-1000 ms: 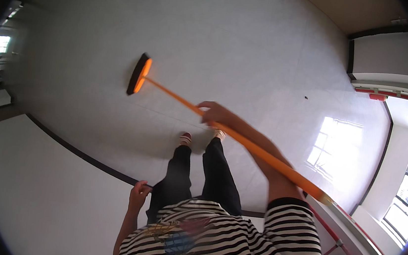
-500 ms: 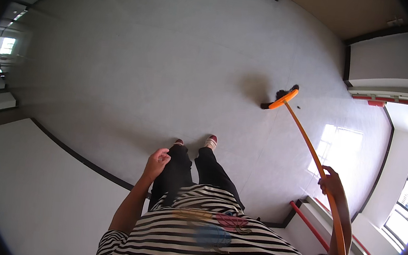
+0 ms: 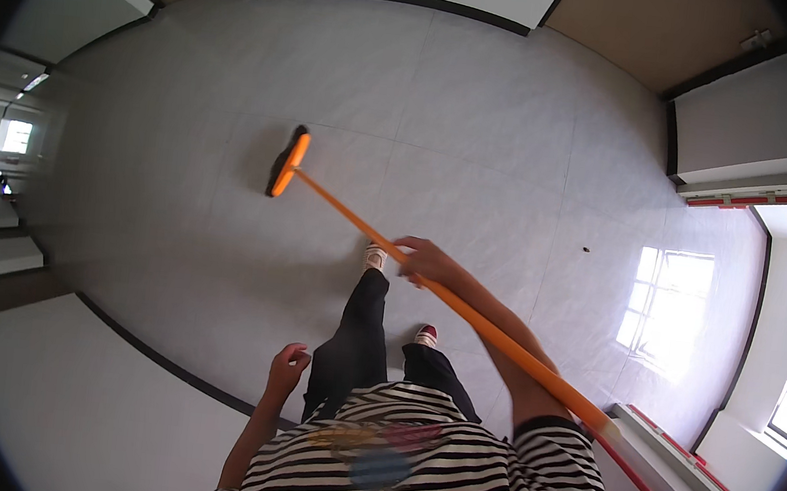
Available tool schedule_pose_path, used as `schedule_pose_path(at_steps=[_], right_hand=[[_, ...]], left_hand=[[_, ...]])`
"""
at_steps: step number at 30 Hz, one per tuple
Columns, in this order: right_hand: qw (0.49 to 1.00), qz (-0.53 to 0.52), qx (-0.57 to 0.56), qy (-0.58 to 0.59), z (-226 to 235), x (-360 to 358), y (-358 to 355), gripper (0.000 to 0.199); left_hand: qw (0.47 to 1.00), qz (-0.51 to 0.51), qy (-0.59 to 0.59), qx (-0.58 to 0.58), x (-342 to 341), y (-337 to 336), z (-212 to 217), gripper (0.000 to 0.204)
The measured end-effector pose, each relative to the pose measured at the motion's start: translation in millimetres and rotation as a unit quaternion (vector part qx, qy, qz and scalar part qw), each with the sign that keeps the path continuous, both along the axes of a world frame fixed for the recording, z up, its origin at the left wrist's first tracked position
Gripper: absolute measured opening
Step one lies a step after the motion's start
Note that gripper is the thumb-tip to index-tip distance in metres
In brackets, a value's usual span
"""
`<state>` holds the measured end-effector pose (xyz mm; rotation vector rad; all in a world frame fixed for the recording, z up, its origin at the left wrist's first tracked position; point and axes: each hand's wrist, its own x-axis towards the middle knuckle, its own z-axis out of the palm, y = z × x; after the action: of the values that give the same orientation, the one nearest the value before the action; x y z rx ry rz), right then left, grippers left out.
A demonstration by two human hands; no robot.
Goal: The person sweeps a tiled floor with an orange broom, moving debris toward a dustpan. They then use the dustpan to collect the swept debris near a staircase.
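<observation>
The right hand (image 3: 425, 261) is closed around the long orange broom handle (image 3: 463, 312); its black-bristled head (image 3: 286, 161) rests on grey floor tiles (image 3: 482, 130) ahead-left. The left hand (image 3: 287, 369) hangs loosely curled, holding nothing. Short, flat strokes would likely sweep best.

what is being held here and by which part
The right hand grips the broom partway along its orange handle; the left hand holds nothing.
</observation>
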<state>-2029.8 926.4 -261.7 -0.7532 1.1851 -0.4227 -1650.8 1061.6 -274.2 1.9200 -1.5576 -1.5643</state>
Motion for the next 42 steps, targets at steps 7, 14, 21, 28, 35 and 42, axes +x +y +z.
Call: schedule_pose_path(at_steps=[7,14,21,28,35,42], right_hand=[[0.986,-0.007,0.119,0.113,48.5,-84.1,6.1,0.057],[0.894,-0.155,0.268,0.324,189.7,-200.6,111.9,0.056],[0.92,-0.198,0.24,0.24,250.4,-177.0,48.4,0.062],[0.997,0.011,0.044,0.065,96.3,-105.8,-153.2,0.054],[0.998,0.013,0.019,-0.051,-65.9,-45.6,-323.3,0.049],[0.982,-0.012,0.134,0.134,40.8,-293.8,-153.3,0.057]], left_hand=[[1.0,-0.015,0.007,0.015,15.7,-104.9,-9.4,0.025],[0.993,0.034,0.109,0.04,-40.6,-211.6,-32.1,0.027],[0.993,-0.056,0.09,0.051,-65.9,-229.3,-61.8,0.027],[0.998,0.025,0.052,0.038,-66.8,-230.7,-19.5,0.026],[0.967,0.208,-0.035,0.144,-63.2,-175.3,15.0,0.029],[0.983,0.077,-0.012,0.168,-138.2,-205.4,-10.2,0.029]])
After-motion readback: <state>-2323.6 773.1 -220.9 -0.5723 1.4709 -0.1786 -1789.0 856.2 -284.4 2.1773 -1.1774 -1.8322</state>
